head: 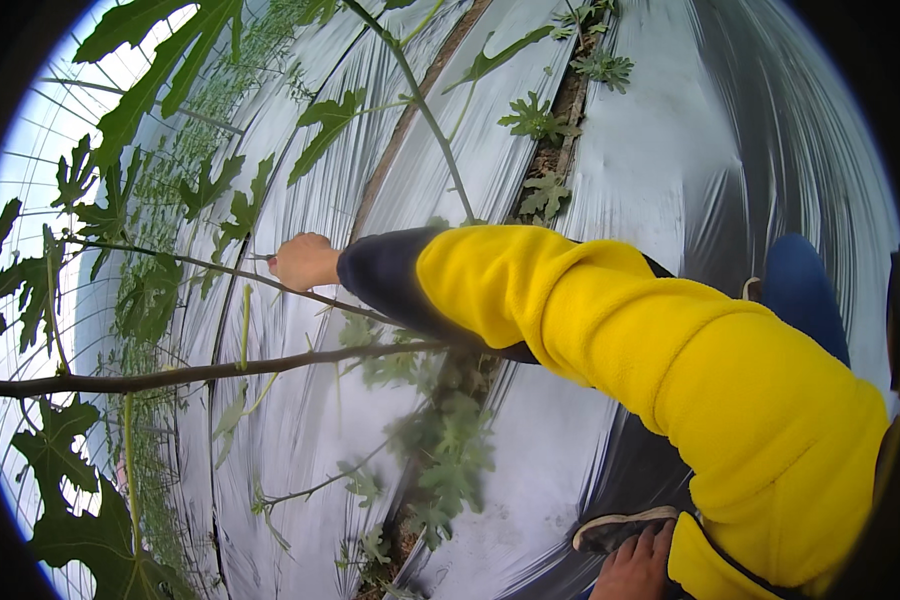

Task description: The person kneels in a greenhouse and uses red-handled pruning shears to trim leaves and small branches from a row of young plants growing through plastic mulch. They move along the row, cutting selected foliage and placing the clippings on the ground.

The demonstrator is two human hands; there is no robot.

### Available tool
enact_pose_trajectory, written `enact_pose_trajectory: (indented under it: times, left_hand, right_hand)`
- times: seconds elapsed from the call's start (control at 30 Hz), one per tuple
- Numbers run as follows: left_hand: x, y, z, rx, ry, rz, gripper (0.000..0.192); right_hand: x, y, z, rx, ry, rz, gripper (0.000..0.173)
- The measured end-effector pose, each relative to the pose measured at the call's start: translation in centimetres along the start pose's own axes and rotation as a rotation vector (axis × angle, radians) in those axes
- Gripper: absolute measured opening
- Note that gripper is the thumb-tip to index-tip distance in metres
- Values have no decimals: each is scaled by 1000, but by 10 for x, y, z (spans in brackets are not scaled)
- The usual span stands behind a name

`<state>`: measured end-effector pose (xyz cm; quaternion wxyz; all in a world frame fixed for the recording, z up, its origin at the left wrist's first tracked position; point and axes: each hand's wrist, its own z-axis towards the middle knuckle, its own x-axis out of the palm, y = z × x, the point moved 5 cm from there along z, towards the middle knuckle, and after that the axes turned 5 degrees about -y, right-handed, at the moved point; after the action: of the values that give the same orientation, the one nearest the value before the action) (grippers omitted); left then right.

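My right arm, in a yellow fleece sleeve [555, 292] with a dark cuff [390, 262], reaches out over the ground. My right hand [304, 261] is closed around a small tool [272, 265]; a bit of red and a thin grey tip show, the rest is hidden in the fist. Just beside that hand runs a thin green-brown branch [217, 266], and I cannot tell whether they touch. A thicker woody branch [195, 377] passes below it in the picture. My left hand [634, 566] is partly visible at the bottom edge, by a dark shoe [615, 529]; its grip is unclear.
Deeply lobed leaves [105, 529] hang at the left, and another stem [427, 112] rises above my sleeve. Silvery plastic film [630, 157] covers the ground, with low leafy plants [450, 457] along a soil gap. A blue trouser leg [802, 292] is at right. Tunnel hoops [34, 150] stand beyond.
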<state>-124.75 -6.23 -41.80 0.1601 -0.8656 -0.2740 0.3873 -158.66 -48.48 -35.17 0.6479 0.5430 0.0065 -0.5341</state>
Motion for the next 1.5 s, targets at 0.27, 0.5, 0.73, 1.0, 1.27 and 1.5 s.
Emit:
enact_pose_trajectory:
  times: [0.27,0.5,0.73,1.0,1.27,1.5]
  left_hand:
    - [-8,-1,2,1,17,12,61]
    - [-13,-5,5,-17,46,6,60]
    - [-5,5,13,55,-31,23,64]
    - [-10,10,33,95,-59,48,53]
    - [-13,33,53,-73,35,111,56]
    - [-17,51,69,-90,18,95,63]
  right_hand:
    - [4,-21,-17,16,-237,158,46]
    - [-34,-47,-107,249,-121,814,52]
    - [-98,-62,-280,244,97,986,44]
    - [-163,-31,-332,217,52,1129,41]
    - [-246,42,-310,-124,116,859,46]
    - [-277,7,-339,-80,356,569,54]
